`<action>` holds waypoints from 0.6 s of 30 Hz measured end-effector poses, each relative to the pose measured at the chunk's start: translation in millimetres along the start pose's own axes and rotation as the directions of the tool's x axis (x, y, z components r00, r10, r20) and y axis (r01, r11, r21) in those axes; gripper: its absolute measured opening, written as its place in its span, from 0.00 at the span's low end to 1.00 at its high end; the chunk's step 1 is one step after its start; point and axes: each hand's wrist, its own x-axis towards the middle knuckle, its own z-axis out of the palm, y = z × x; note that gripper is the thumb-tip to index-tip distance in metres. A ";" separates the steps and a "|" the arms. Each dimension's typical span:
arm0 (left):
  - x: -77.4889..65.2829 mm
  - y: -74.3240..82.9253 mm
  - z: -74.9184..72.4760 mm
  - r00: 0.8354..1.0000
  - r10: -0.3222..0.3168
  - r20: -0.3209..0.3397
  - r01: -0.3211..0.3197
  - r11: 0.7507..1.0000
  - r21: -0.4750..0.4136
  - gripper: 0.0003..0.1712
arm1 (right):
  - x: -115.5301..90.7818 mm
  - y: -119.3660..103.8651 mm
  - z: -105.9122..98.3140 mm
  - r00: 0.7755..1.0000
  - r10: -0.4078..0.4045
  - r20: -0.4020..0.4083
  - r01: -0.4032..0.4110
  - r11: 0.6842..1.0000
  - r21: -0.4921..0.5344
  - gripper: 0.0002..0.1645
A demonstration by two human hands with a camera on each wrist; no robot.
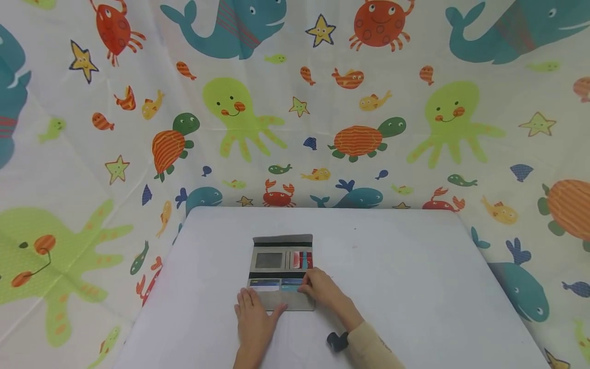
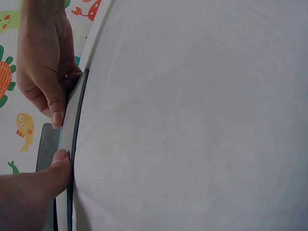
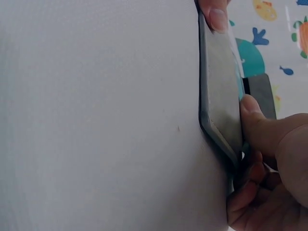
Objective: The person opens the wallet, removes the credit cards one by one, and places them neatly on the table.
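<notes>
The blue card [image 1: 290, 288] should probably be moved gently and kept straight, while the wallet [image 1: 297, 302] is kept flat and still. The wallet's near left part is pressed by the left hand [image 1: 254, 320], its fingers spread and holding nothing, and the card's right end is pinched by the bent right hand [image 1: 324, 288], how tightly cannot be told. The wallet is laid open on the table [image 1: 415, 287], its long side running near to far, its flap [image 1: 283, 239] pointed away.
</notes>
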 end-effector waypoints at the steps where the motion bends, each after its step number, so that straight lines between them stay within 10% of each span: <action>1: -0.1 0.2 -0.2 1.000 0.000 0.001 0.000 1.000 -0.001 0.68 | -0.1 -0.4 0.4 1.000 0.006 -0.002 -0.006 1.000 -0.004 0.10; 18: -0.5 0.0 -2.0 1.000 0.017 -0.007 -0.017 1.000 -0.009 0.67 | 1.2 -4.5 3.4 0.998 0.054 0.025 -0.052 0.996 -0.065 0.10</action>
